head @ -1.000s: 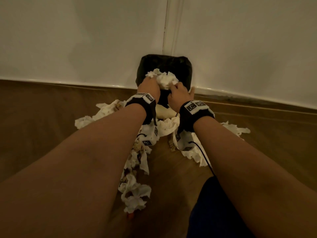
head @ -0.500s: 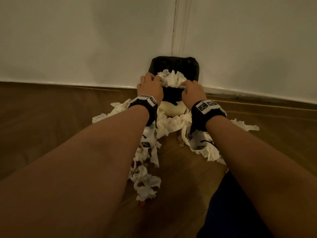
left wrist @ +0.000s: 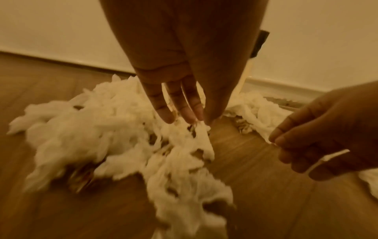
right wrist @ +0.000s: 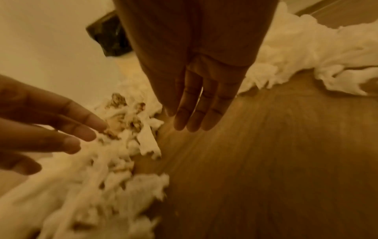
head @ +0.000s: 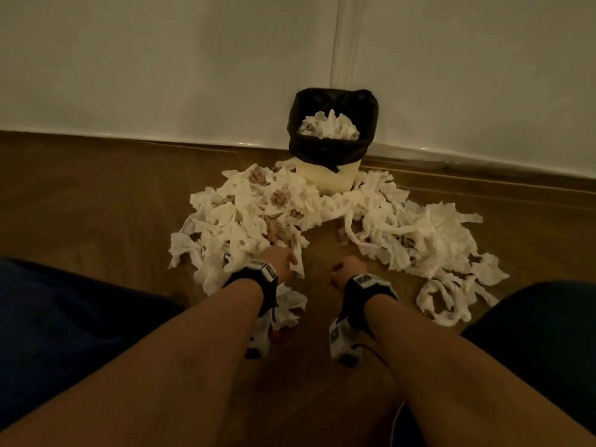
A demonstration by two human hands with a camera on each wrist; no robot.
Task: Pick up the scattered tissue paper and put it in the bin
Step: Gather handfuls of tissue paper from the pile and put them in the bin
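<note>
Head view: both hands low over scattered tissue paper (head: 258,217)

Left hand (head: 280,260) and right hand (head: 348,271) hang with loose fingers, gripping nothing (bin (head: 329,156) at 12 o'clock).

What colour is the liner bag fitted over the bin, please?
Black; the liner bag folds over the rim of a cream-coloured bin. The head view shows it best.

White tissue paper (head: 403,227) with brown stains, black-lined cream bin (head: 325,179), brown wood-grain floor (head: 96,195)
</note>
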